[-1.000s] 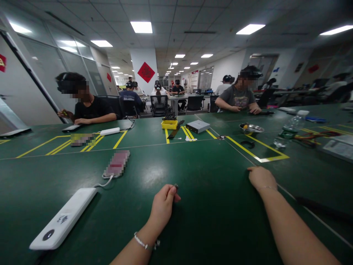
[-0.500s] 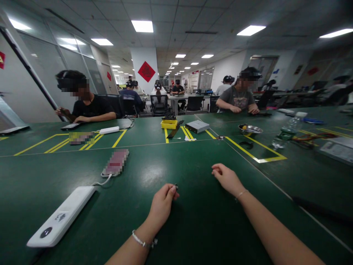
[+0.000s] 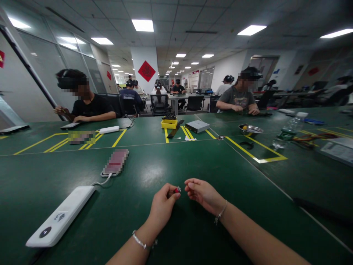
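My left hand (image 3: 163, 201) is closed in a pinch above the green tabletop. Between its thumb and fingers sits a small red piece with a silvery end (image 3: 177, 190), too small to name. Just to the right is my right hand (image 3: 204, 195), its fingers loosely curved and slightly apart, with nothing visible in them. A narrow gap separates its fingertips from the silvery end.
On the left lie a white power bank (image 3: 62, 217) and a cabled phone (image 3: 116, 162). Farther back are a yellow tray (image 3: 169, 124), a grey box (image 3: 197, 126), a metal bowl (image 3: 254, 129) and a plastic bottle (image 3: 292, 127). Two people sit across the table.
My right hand has come left and nearer, close to my left hand. The left hand has turned a little, so the red part of the small piece now shows.
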`<state>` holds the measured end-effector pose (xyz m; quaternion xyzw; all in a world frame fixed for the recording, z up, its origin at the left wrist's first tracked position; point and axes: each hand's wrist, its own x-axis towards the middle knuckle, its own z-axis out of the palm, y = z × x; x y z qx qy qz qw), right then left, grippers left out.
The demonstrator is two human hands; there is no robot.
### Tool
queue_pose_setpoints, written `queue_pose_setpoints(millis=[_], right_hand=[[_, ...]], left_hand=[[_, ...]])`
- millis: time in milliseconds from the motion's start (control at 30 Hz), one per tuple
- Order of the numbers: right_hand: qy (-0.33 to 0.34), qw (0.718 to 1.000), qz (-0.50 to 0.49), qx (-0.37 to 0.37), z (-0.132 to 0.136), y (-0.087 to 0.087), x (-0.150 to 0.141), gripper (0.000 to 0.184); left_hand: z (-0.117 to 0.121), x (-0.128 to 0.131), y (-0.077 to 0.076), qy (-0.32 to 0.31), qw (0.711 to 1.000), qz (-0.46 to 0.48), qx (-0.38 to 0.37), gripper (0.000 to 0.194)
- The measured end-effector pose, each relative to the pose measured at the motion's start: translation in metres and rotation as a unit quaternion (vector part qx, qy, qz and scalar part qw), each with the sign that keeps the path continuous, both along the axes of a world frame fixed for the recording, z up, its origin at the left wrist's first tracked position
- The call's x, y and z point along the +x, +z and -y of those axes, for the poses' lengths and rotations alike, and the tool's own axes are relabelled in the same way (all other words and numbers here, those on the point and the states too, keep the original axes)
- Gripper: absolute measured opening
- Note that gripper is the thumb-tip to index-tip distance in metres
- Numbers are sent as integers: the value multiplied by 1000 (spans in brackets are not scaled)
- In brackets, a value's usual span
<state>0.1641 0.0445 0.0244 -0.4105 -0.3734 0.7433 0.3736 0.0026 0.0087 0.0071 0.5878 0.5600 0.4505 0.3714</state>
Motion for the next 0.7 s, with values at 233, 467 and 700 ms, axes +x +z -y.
queue_pose_setpoints(millis=[233,467,700], right_hand=[[51,999,-6,5,3,-3,-4,32],[52,997,-64,-6,4,-9,-6,24],[13,998,-60,-15,2,-11,-5,29]], left_hand=[[-1,-4,-4,-4,1000,-15,13,17],[2,-3,-1,-37,999,-8,22,22],[2,0,0,-3,1000,-11,3,11]])
